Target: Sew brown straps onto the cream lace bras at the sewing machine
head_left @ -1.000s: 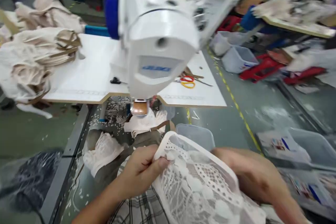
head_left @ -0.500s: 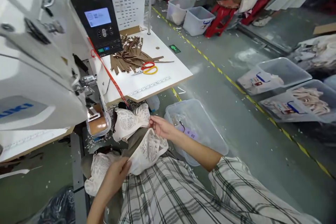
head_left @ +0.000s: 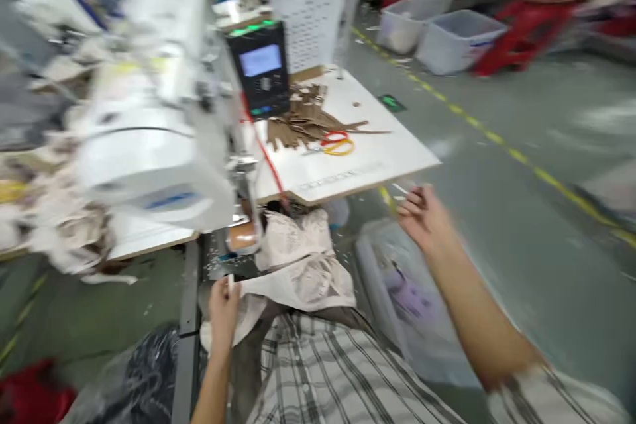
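A pale lace bra [head_left: 322,281] lies across my lap, its cups toward the right and one band end drawn out to the left. My left hand [head_left: 224,308] is closed on that band end, with the bra hanging slack from it. My right hand [head_left: 422,215] is raised away from the fabric, off the table's front corner, its fingers curled together. Whether anything sits in those fingers is lost in the blur. Another lace bra [head_left: 293,238] rests just beyond, below the table edge beside the sewing machine [head_left: 154,165].
On the white table [head_left: 397,152] lie brown fabric strips [head_left: 308,119] and scissors [head_left: 338,144], beside a control panel [head_left: 261,69]. A clear plastic bin [head_left: 368,258] stands on the floor at right. Pale garments [head_left: 64,212] are heaped at the far left.
My right hand has left the bra and swung up to the right. My left hand still grips the band, pulled out leftward. The camera view has turned left.
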Demonstrator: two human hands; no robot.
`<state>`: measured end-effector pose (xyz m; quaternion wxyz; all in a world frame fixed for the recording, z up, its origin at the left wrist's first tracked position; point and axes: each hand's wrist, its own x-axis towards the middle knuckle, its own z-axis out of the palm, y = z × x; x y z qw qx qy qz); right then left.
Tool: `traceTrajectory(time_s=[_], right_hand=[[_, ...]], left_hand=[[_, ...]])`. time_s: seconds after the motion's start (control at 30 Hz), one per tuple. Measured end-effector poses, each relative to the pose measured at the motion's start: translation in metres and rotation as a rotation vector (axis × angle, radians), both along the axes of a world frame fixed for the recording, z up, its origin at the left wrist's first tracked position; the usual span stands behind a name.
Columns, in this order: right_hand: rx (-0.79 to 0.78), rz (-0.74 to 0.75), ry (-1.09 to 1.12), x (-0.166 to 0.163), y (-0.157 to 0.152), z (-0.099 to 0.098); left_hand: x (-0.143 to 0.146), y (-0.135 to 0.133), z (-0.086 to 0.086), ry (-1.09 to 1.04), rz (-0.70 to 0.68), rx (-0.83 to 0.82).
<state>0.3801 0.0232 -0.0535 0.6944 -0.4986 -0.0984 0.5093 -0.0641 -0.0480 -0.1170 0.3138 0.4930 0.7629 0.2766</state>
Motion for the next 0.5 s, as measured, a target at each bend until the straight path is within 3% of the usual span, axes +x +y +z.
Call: traceTrajectory(time_s=[0.1, 0.2, 0.27, 0.37, 0.5], right_hand=[[0.014, 0.084, -0.116, -0.031, 0.0, -0.008], [-0.009, 0.368, -0.252, -0.079, -0.016, -0.012], [0.055, 0.682, -0.549, -0.114, -0.035, -0.009], [0.307, 1.051, -1.028, -0.162, -0.059, -0.002], [0.485, 1.214, -1.226, -0.198, -0.071, 0.006]], left_hand=[[-0.001, -0.003, -0.006, 0.0, 0.104, 0.117], [0.002, -0.01, 0.005, 0.027, 0.11, 0.173], [0.01, -0.017, 0.022, 0.024, 0.013, 0.187], [0.03, -0.026, 0.057, -0.034, -0.242, 0.204], [0.051, -0.034, 0.099, -0.077, -0.476, 0.175]])
